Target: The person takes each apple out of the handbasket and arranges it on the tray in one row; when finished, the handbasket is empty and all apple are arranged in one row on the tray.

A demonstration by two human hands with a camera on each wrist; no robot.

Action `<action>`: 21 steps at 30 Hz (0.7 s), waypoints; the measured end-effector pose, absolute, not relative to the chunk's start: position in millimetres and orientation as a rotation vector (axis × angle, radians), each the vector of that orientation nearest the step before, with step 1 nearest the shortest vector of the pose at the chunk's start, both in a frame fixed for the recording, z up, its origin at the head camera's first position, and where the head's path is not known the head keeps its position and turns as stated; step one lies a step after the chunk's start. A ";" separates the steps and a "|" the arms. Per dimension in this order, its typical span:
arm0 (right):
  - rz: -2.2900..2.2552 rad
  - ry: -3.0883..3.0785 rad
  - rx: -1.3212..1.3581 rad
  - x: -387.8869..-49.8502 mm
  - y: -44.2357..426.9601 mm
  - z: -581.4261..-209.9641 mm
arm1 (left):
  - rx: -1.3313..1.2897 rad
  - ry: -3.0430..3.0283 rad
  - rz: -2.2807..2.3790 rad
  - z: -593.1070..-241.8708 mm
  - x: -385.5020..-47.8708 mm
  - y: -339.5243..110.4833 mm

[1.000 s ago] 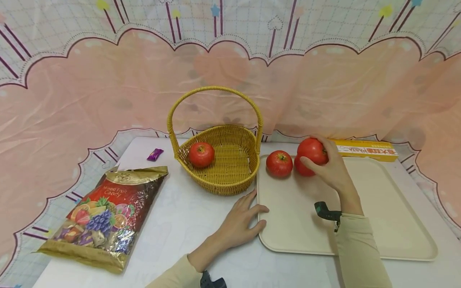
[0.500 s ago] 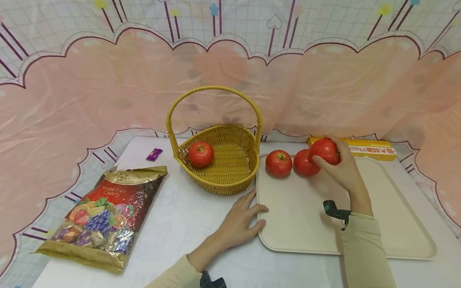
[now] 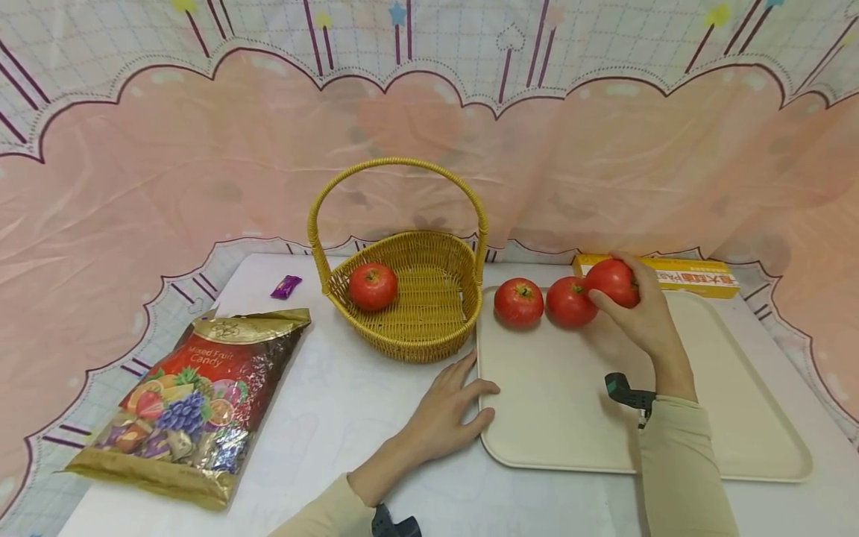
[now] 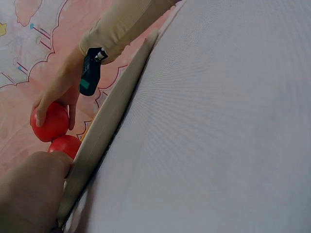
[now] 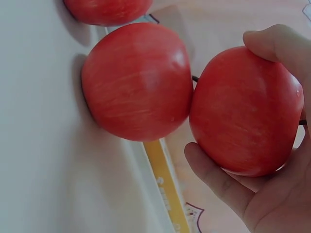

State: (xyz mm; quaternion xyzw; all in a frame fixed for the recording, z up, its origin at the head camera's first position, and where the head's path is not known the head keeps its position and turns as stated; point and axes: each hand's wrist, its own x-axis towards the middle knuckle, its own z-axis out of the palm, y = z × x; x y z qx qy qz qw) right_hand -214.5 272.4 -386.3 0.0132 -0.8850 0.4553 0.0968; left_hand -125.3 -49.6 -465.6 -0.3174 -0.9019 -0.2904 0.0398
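Observation:
In the head view my right hand (image 3: 647,321) grips a red apple (image 3: 614,283) between thumb and fingers, raised off the tray. The right wrist view has this held apple (image 5: 245,116) against or very near a second apple (image 5: 138,82), its stem turned sideways. That second apple (image 3: 570,303) sits on the beige tray (image 3: 557,410), beside a third apple (image 3: 519,302) near the tray's left rim. My left hand (image 3: 439,414) lies at the left rim, fingers spread, with fingertips touching the edge. A fourth apple (image 3: 373,286) rests in the left side of the wicker basket (image 3: 423,350).
A bag of mixed fruit candy (image 3: 194,403) lies at the left of the white table (image 3: 356,418). One purple-wrapped candy (image 3: 286,287) is beyond it. Behind the tray is a yellow pasta box (image 3: 691,276). The basket's tall handle (image 3: 397,162) arches up, with a patterned cloth behind.
My right hand has moved right with the gripped apple, away from over the second apple, uncovering it and part of the yellow box. The left hand has stayed in place.

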 end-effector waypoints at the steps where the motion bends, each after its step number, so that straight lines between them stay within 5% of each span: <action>1: 1.351 -2.621 0.036 -214.3 272.9 -386.8 | -0.973 -2.764 -0.892 -465.6 -125.2 -49.7; 21: 1.376 -2.622 0.004 -215.2 282.8 -390.4 | -0.974 -2.755 -0.910 -465.4 -126.1 -49.9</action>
